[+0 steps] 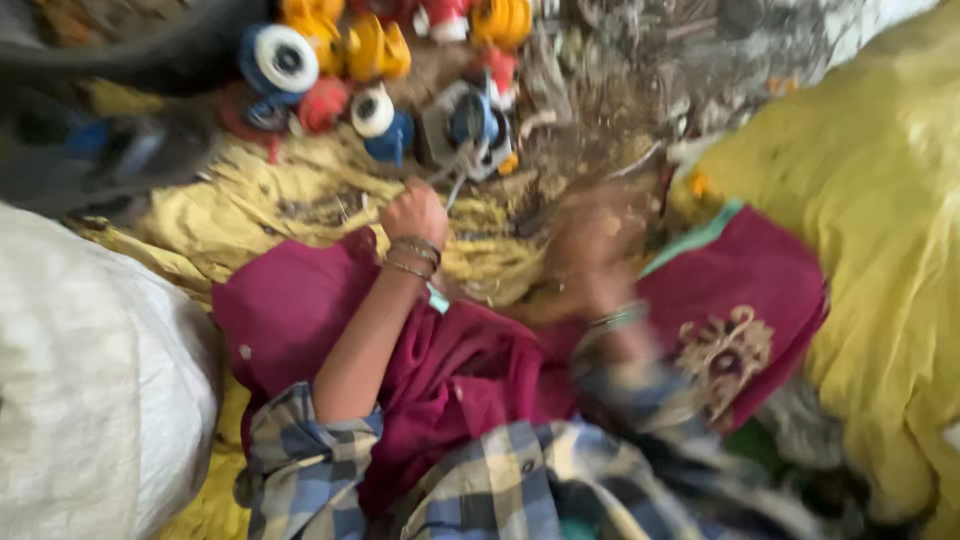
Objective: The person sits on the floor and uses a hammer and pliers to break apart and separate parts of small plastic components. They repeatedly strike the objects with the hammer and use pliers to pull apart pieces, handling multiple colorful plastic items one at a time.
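The picture is motion-blurred. My left hand (415, 212), with thin bangles at the wrist, is curled into a fist above a maroon cloth (290, 300) on my lap. A thin grey wire (455, 188) runs from the fist up to a grey and blue part (470, 125). My right hand (590, 250) is a smear to the right, over yellow sheeting (300, 200) strewn with scrap. Its fingers cannot be made out. Both sleeves are plaid.
A heap of plastic parts lies ahead: a blue and white wheel (278, 60), yellow pieces (375, 48), a red piece (322, 103). A white woven sack (90, 380) presses in on the left, a large yellow sack (880, 200) on the right.
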### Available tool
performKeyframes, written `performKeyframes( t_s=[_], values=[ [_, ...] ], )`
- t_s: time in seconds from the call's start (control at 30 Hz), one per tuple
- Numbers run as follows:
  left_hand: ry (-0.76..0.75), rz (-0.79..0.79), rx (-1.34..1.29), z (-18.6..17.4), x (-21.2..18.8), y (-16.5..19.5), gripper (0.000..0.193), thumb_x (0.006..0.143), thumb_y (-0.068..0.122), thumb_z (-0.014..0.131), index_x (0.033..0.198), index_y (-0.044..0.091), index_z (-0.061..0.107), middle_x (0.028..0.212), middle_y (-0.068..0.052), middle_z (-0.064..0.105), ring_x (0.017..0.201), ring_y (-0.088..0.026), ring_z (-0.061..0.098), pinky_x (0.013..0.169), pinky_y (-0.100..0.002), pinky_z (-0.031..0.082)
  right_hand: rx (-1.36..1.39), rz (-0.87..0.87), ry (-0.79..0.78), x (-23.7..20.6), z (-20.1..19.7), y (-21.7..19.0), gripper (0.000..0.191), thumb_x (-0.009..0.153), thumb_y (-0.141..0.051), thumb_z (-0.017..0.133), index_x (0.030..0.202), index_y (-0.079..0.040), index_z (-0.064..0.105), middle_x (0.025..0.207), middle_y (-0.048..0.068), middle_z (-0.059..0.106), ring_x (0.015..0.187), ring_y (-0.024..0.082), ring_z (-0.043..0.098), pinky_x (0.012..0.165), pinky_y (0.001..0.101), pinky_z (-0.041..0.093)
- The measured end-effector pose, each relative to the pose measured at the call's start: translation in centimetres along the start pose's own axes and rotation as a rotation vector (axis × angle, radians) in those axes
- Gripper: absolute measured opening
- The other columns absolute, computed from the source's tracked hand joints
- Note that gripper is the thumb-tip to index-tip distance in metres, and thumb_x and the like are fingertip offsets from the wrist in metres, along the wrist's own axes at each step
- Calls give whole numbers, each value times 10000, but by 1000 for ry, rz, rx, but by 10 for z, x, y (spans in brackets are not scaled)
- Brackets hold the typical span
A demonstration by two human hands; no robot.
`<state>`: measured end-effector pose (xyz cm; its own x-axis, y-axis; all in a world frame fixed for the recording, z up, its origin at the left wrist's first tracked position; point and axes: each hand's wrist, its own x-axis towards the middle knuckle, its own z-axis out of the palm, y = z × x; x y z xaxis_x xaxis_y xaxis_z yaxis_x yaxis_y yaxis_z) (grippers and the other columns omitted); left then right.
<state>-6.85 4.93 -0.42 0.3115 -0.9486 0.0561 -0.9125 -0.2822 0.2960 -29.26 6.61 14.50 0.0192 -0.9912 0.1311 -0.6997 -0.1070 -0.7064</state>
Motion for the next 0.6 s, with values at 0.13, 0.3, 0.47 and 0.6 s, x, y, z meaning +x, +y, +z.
performKeyframes(
  t_s=[0.13,0.3,0.47,0.6],
  values=[
    [204,55,116,-17,18,-12,64,927,94,602,875,71,631,813,-153,729,689,-313,736,574,-443,583,112,329,-207,1,55,72,378,1204,-305,433,1378,5,561,1104,129,647,948,204,610,804,345,524],
    [-46,158,99,-28,13,-49,177,822,132,663,959,26,627,832,-183,732,781,-351,740,711,-461,593,461,270,-19,16,3,96,390,1206,-310,460,1394,14,569,1121,124,644,936,170,600,790,324,514],
    [-57,72,-23,-36,-2,-40,256,885,140,694,1070,1,586,899,-205,723,789,-369,739,685,-489,580,562,37,40,12,-13,37,384,1184,-330,487,1396,-20,564,1083,73,660,876,118,613,734,273,527],
    [-35,37,-116,-58,-3,-32,601,781,299,851,1181,-30,545,979,-230,673,802,-402,703,675,-512,549,627,350,-108,4,7,33,342,1053,-365,473,1223,-85,568,820,45,665,589,115,634,498,274,552]
  ],
)
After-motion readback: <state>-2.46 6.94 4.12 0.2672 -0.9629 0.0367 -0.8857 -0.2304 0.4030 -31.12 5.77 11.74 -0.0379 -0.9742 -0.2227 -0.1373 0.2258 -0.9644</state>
